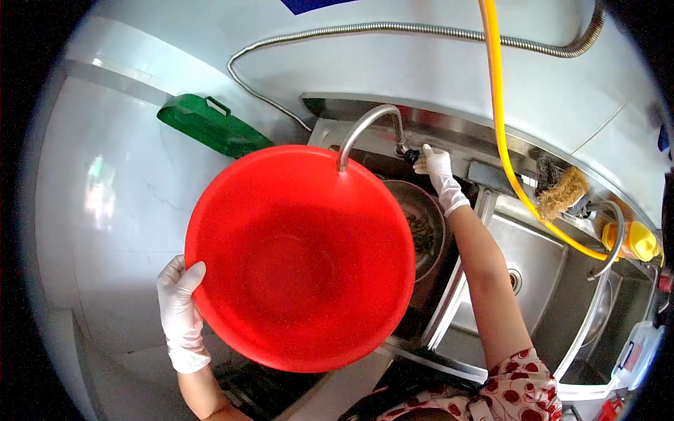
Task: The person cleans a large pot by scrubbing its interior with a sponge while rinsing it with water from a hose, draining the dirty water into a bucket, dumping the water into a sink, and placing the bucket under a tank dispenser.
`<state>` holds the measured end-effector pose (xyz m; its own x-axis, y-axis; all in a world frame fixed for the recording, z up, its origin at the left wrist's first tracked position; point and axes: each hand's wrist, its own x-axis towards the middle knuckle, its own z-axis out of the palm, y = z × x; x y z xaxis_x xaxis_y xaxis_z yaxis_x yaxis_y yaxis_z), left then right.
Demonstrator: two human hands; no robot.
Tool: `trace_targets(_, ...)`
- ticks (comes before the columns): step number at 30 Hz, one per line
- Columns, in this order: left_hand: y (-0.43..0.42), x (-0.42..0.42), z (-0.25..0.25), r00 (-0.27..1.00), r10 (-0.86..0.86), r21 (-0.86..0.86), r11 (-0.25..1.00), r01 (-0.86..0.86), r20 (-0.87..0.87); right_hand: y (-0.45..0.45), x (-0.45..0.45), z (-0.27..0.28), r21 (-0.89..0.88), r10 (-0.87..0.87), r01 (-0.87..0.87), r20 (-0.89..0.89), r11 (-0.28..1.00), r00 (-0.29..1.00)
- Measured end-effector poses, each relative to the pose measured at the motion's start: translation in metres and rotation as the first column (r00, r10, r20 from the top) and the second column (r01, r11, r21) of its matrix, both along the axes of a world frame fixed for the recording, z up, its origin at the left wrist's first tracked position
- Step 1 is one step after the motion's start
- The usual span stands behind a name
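Note:
A large red plastic basin is tilted toward me under the curved metal faucet. My left hand, in a white glove, grips its left rim, thumb on the inside. The faucet's spout ends over the basin's upper edge; a pale streak shows below it, and I cannot tell whether water is running. My right hand, also gloved, is closed at the black tap knob at the faucet's base. Partly behind the basin, a round pan or bowl holds greenish pieces.
Right of my arm are a steel sink and a second faucet. A yellow hose hangs down there. A brown scrubber and yellow bottle stand along the back. A green plastic piece with a handle leans behind the basin.

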<state>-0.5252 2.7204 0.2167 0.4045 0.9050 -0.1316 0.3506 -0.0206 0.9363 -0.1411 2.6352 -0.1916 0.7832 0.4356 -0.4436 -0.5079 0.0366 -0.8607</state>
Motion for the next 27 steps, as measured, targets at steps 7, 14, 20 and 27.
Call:
trace_targets(7,0.024,0.000,0.002,0.996,0.008,0.028,1.000,-0.006,-0.093,0.003,0.006,0.004,0.088,0.007,0.044,-0.509,0.995,0.861)
trace_targets(14,0.028,-0.018,0.012,0.986,0.002,0.097,0.995,0.014,-0.164,0.004,-0.022,0.025,0.128,-0.197,0.309,-0.535,0.942,0.822)
trace_targets(20,0.025,-0.035,0.024,0.984,0.030,0.089,0.996,-0.015,-0.176,0.026,-0.013,-0.003,0.017,-0.321,0.433,-0.646,0.901,0.693)
trace_targets(27,0.017,-0.072,0.030,0.988,0.058,0.157,0.987,-0.035,-0.142,0.014,-0.031,-0.011,0.233,-0.154,0.422,-0.694,0.876,0.704)
